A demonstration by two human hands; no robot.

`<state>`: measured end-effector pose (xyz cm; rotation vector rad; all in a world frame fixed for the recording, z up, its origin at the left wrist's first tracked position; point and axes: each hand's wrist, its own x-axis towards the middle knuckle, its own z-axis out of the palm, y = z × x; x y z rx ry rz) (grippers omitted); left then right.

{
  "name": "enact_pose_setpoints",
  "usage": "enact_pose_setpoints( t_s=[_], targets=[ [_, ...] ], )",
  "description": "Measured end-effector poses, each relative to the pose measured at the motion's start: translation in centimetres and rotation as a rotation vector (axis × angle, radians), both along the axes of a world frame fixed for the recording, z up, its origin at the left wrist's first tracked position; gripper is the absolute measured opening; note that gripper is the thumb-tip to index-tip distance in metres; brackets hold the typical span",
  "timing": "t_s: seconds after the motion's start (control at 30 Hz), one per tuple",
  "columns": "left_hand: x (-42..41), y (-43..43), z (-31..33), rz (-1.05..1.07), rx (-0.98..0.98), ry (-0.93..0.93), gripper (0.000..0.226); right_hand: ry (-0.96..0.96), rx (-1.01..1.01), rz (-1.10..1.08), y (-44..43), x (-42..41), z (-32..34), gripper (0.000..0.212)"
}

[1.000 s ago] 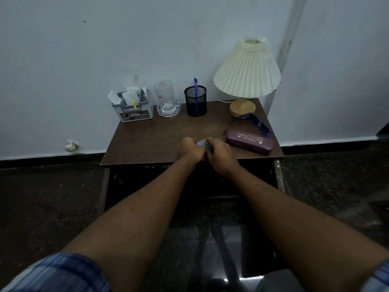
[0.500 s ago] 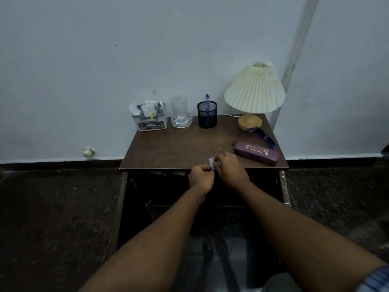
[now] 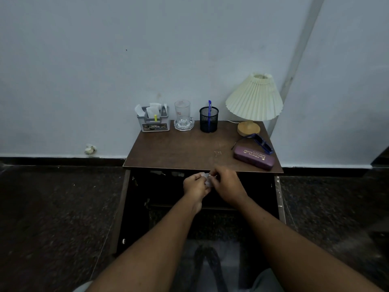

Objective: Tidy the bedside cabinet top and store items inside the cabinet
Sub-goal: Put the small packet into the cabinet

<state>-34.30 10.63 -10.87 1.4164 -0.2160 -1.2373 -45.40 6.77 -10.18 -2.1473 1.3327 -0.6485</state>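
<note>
My left hand [image 3: 195, 185] and my right hand [image 3: 226, 182] meet just below the front edge of the brown cabinet top [image 3: 189, 150], both pinching a small pale item [image 3: 207, 179]; what it is I cannot tell. On the top lie a purple glasses case [image 3: 254, 158] and blue glasses [image 3: 261, 142] at the right. Along the back stand a grey organiser with papers [image 3: 153, 122], a clear glass mug [image 3: 183, 116] and a black mesh pen cup with a blue pen [image 3: 208, 119]. The cabinet's dark inside [image 3: 164, 192] is open below.
A cream pleated lamp [image 3: 254, 100] on a wooden base stands at the back right corner. Both cabinet doors [image 3: 120, 211] are swung open toward me. Dark speckled floor surrounds the cabinet, and a small pale scrap [image 3: 90, 149] lies by the wall at the left.
Both hands, still together on the small item, have come off the cabinet top and dropped toward me, in front of the open cabinet. My head has pulled back and tilted up.
</note>
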Motion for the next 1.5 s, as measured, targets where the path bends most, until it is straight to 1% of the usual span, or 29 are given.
enact_pose_setpoints(
  t_s=[0.17,0.27,0.37,0.4,0.5,0.6,0.67,0.8,0.87,0.93,1.03,1.2,1.33,1.5],
  targets=[
    [0.0,2.0,0.4,-0.005,-0.005,-0.048,0.027,-0.102,0.006,-0.074,1.6,-1.2,0.4,0.003],
    [-0.2,3.1,0.3,-0.013,0.004,-0.056,0.028,-0.149,0.081,-0.132,2.4,-2.1,0.3,0.009],
    [-0.6,4.2,0.1,-0.036,0.017,-0.045,0.028,-0.192,0.173,-0.160,2.9,-2.9,-0.2,0.009],
    [-0.7,4.6,0.0,-0.047,0.022,-0.046,0.028,-0.222,0.217,-0.166,3.1,-3.1,-0.3,0.010],
    [-0.8,5.1,-0.3,-0.072,0.039,-0.060,0.029,-0.391,0.404,-0.180,3.2,-3.4,-0.8,0.014],
    [-0.7,5.3,-0.5,-0.092,0.041,-0.053,0.030,-0.520,0.595,-0.242,3.2,-3.5,-0.8,0.011],
    [-0.5,5.3,-0.9,-0.095,0.044,-0.048,0.030,-0.527,0.676,-0.258,2.9,-3.5,-1.3,0.006],
    [-0.4,4.7,-1.7,-0.041,0.038,0.002,0.029,-0.533,0.898,-0.264,2.6,-3.3,-2.5,0.012],
    [-0.4,4.2,-2.4,-0.001,0.042,0.037,0.031,-0.565,0.959,-0.253,2.7,-3.0,-3.0,0.010],
    [-0.5,3.9,-3.1,0.011,0.042,0.066,0.031,-0.616,0.948,-0.257,2.4,-2.7,-3.6,0.007],
    [-0.6,3.5,-4.1,-0.032,0.045,0.079,0.027,-0.647,0.892,-0.318,1.5,-2.1,-4.2,0.004],
    [0.1,2.6,-5.8,-0.081,0.135,0.055,0.019,-0.579,0.863,-0.318,-0.8,-1.8,-5.4,0.007],
    [0.7,1.3,-7.9,-0.129,0.178,0.011,0.019,-0.554,0.817,-0.342,-2.6,-1.2,-7.1,0.006],
    [1.3,-1.2,-10.5,-0.044,0.192,-0.072,0.015,-0.545,0.758,-0.418,-4.3,0.1,-9.4,0.007]
  ],
)
